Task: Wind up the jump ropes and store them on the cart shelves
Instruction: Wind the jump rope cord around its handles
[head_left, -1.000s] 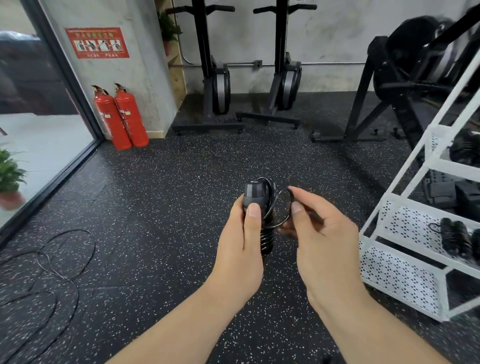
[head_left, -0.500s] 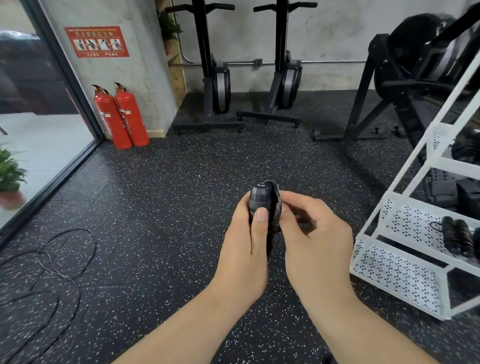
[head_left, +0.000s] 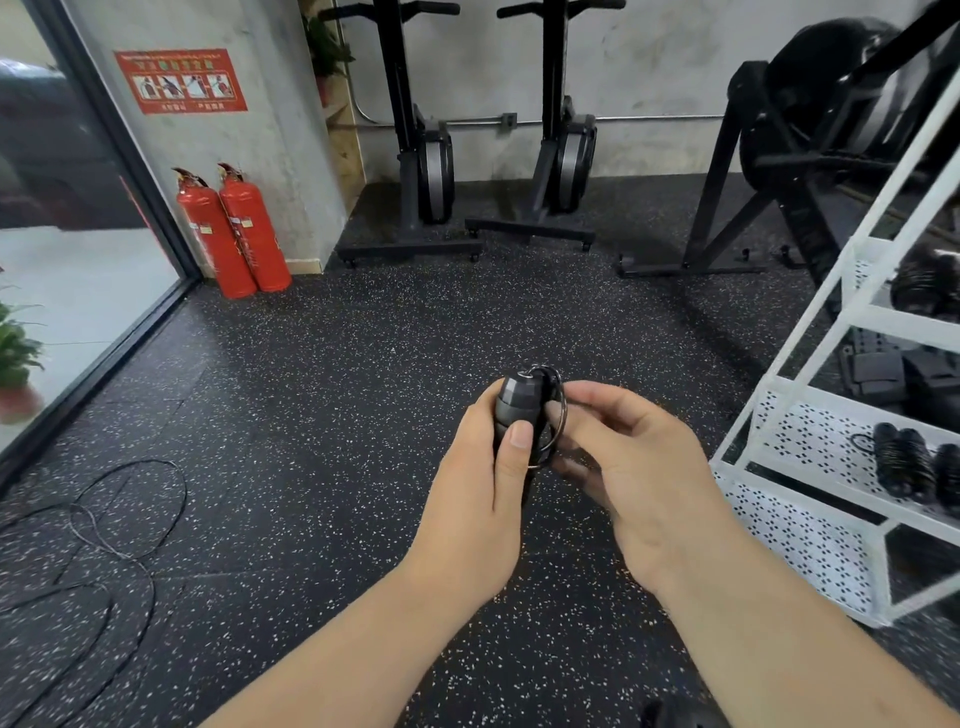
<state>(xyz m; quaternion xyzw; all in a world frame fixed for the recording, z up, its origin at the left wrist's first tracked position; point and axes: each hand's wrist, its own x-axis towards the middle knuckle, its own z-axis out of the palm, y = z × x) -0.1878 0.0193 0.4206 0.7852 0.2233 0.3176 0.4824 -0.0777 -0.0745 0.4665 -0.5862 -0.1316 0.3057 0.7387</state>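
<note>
Grips wound jump rope (head_left: 519, 401) upright in left hand (head_left: 480, 499), pinches its loop with right hand (head_left: 636, 467), nearer the cart (head_left: 800, 535) rightward.

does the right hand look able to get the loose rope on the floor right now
Probably not. The right hand is pinching the cord of the wound rope in the left hand, and the loose rope lies far left.

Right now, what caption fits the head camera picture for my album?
Left hand grips a wound jump rope, right hand pinches its cord loop, beside the white cart.
</note>
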